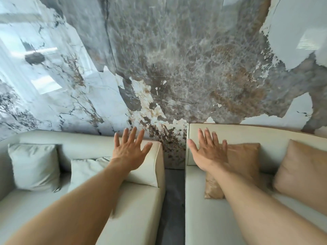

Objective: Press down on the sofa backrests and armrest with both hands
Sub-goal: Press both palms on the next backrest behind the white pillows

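Big marble wall [177,59] fills the back, with two cream sofas pushed up against it and a dark floor gap [174,200] between them. Left backrest [70,142] and right backrest [247,135] run along the wall. Left hand [130,151] and right hand [208,152] reach toward them, fingers spread wide, holding nothing; can't tell if they're touching

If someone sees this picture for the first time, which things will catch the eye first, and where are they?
First the two bare arms reaching forward: the left hand spread in front of the left sofa's backrest, the right hand in front of the right sofa's backrest. Behind them, a glossy marble wall in grey, brown and white fills the upper half. Two tan cushions lean on the right sofa.
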The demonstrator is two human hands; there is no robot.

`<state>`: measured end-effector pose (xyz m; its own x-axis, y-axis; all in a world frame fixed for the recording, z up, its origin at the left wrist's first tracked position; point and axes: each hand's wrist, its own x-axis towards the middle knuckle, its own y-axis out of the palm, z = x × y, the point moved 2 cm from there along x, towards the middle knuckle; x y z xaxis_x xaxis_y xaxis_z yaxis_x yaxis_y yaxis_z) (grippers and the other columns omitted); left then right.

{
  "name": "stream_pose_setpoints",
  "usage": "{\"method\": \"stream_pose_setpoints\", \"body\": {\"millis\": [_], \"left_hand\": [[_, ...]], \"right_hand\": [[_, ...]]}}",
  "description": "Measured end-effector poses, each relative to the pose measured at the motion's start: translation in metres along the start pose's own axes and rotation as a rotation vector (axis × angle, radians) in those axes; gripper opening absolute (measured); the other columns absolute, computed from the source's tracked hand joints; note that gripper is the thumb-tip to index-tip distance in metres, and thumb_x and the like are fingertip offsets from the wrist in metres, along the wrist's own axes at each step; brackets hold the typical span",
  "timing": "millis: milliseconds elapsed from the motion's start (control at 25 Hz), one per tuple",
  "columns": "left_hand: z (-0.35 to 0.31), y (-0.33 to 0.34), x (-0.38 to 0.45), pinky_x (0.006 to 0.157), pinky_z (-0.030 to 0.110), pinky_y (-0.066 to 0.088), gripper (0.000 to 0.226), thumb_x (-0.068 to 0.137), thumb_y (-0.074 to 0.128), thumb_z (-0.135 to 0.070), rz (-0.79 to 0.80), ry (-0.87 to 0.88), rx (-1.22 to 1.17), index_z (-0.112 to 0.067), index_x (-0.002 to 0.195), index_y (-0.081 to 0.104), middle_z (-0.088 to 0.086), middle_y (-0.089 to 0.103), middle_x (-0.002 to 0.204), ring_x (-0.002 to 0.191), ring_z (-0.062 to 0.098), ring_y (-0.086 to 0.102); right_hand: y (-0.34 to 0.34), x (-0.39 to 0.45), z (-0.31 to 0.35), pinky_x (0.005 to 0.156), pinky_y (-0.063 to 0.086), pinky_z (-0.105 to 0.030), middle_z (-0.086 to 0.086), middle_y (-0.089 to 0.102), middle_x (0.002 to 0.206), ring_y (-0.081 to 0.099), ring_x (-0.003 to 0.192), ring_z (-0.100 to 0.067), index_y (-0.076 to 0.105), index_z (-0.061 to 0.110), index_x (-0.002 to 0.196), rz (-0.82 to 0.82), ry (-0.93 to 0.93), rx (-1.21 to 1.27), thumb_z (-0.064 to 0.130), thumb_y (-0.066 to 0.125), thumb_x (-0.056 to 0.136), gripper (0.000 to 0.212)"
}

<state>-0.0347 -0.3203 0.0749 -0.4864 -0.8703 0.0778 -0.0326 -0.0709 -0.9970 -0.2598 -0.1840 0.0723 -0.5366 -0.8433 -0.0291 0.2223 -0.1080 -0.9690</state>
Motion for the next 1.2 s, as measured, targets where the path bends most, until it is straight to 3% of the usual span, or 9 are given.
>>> {"method": "stream_pose_setpoints", "body": {"millis": [440,640,1000,1200], "left_hand": [[0.086,-0.026,-0.034,0.116,0.049,-0.015,0.073,0.087,0.004,-0.068,-0.028,-0.054,0.061,-0.035,0.152,-0.005,-0.003,-0.009,0.163,0.148,0.022,-0.016],[0.171,-0.016,-0.027,0.117,0.049,-0.015,0.073,0.088,0.004,-0.067,-0.021,-0.064,0.047,-0.034,0.152,-0.006,-0.004,-0.011,0.163,0.147,0.021,-0.017],[0.361,0.04,0.045,0.117,0.05,-0.013,0.076,0.086,0.001,-0.068,-0.011,0.072,-0.085,-0.031,0.153,-0.001,-0.001,-0.007,0.163,0.148,0.023,-0.015],[0.398,0.078,0.091,0.116,0.049,-0.015,0.076,0.085,-0.002,-0.068,0.015,0.143,-0.127,-0.032,0.153,-0.003,-0.001,-0.009,0.163,0.148,0.023,-0.016]], "right_hand": [[0.026,-0.012,0.08,0.114,-0.011,-0.051,0.005,-0.014,0.161,-0.014,0.147,-0.019,-0.006,0.031,0.152,-0.02,-0.06,0.097,0.07,-0.002,0.086,0.077],[0.059,-0.009,0.158,0.113,-0.012,-0.051,0.005,-0.015,0.161,-0.015,0.146,-0.019,-0.009,0.031,0.151,-0.018,-0.061,0.06,0.072,-0.005,0.083,0.079],[0.121,0.017,0.33,0.114,-0.011,-0.051,0.005,-0.016,0.16,-0.013,0.147,-0.019,-0.008,0.03,0.152,0.018,0.085,-0.08,0.07,-0.001,0.087,0.076],[0.155,0.043,0.365,0.114,-0.011,-0.05,0.005,-0.014,0.161,-0.012,0.147,-0.018,-0.006,0.03,0.152,0.069,0.154,-0.13,0.068,0.004,0.089,0.075]]}}
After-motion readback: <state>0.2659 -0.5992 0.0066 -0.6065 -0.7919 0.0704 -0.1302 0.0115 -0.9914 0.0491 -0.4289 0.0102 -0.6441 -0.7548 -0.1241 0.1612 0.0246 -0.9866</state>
